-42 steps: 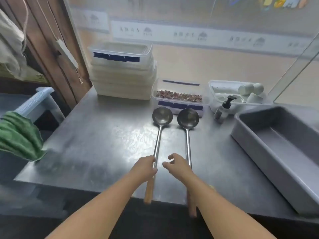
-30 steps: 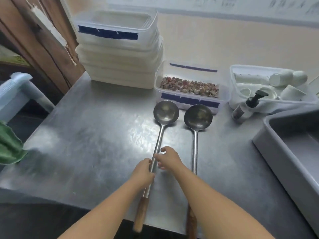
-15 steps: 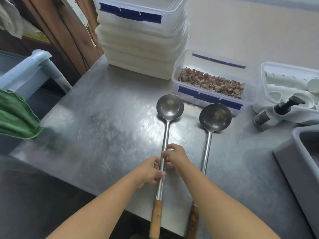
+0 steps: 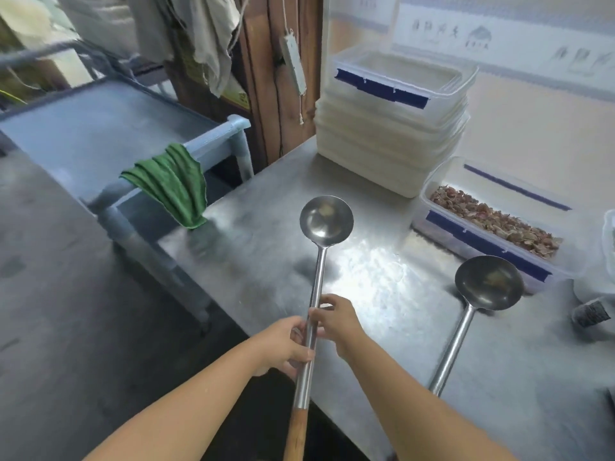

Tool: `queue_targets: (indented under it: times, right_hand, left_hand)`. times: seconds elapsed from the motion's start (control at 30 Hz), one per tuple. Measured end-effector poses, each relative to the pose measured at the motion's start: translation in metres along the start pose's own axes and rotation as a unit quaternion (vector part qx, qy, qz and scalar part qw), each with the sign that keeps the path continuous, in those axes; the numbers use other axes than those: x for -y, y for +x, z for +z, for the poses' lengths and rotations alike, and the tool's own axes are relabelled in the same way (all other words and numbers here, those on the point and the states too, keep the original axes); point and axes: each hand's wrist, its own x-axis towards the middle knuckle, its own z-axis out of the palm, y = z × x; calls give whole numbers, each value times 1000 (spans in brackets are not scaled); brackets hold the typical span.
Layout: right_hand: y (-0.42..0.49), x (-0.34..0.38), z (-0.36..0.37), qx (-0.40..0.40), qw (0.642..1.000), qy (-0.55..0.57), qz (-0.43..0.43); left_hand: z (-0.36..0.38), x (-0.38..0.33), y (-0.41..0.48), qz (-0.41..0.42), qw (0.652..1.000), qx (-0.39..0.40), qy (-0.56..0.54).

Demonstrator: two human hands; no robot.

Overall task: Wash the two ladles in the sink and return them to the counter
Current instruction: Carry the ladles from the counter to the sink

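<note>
Two long steel ladles with wooden handle ends are in view. The left ladle point(image 4: 325, 222) is held above the steel counter point(image 4: 382, 267), bowl facing up. My left hand point(image 4: 289, 344) grips its steel shaft, and my right hand point(image 4: 336, 319) pinches the same shaft just above. The second ladle point(image 4: 488, 282) lies on the counter to the right, its shaft running toward the counter's front edge; no hand touches it. No sink shows in this view.
A stack of white lidded tubs point(image 4: 392, 118) stands at the counter's back. A clear tub of dried scraps point(image 4: 492, 224) sits beside it. A green cloth point(image 4: 173, 186) hangs on a grey cart point(image 4: 100, 128) to the left. Dark floor lies below left.
Both hands have lifted the left ladle off the counter and carried it leftward. The view has swung left, so the tray on the right has dropped out of view. The second ladle stays put.
</note>
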Motion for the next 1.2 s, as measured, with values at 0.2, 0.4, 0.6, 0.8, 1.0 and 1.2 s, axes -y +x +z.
queue_targets:
  times: [0.2, 0.4, 0.6, 0.8, 1.0, 1.2]
  right_hand:
    - [-41, 19, 121, 110, 990, -67, -49]
    - [-136, 13, 281, 253, 951, -147, -104]
    - [-270, -46, 472, 426, 871, -219, -109]
    - [-418, -129, 616, 589, 740, -310, -96]
    - [-556, -227, 700, 703, 590, -388, -83]
    - [-656, -303, 768, 755, 496, -422, -71]
  left_hand:
    - [-58, 61, -105, 23, 991, -122, -59]
    - [-104, 175, -246, 43, 953, -258, -152]
    - [-115, 330, -414, 40, 867, -427, -254]
    - [-67, 453, -549, 24, 724, -572, -385]
    - [-3, 555, -646, -24, 570, -668, -477]
    - [21, 624, -715, -59, 446, -715, -535]
